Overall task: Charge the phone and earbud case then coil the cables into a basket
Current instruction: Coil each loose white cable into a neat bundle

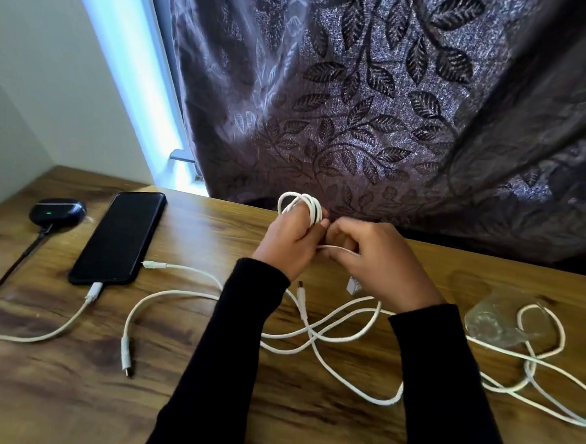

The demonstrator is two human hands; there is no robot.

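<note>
Left hand (pixel 288 244) gripping white cable coil (pixel 301 207), loops upright at frame center; right hand (pixel 373 261) pinching its horizontal strand. Phone (pixel 121 237) lying diagonally, plug end lower left.

White cable (pixel 20 337) cut off left; black cable (pixel 3 278) likewise.

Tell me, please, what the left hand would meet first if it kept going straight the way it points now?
Probably the curtain. The left hand, gripping the white cable coil, points away across the table toward the fabric hanging at its far edge; nothing else shows between, though depth is uncertain.
</note>
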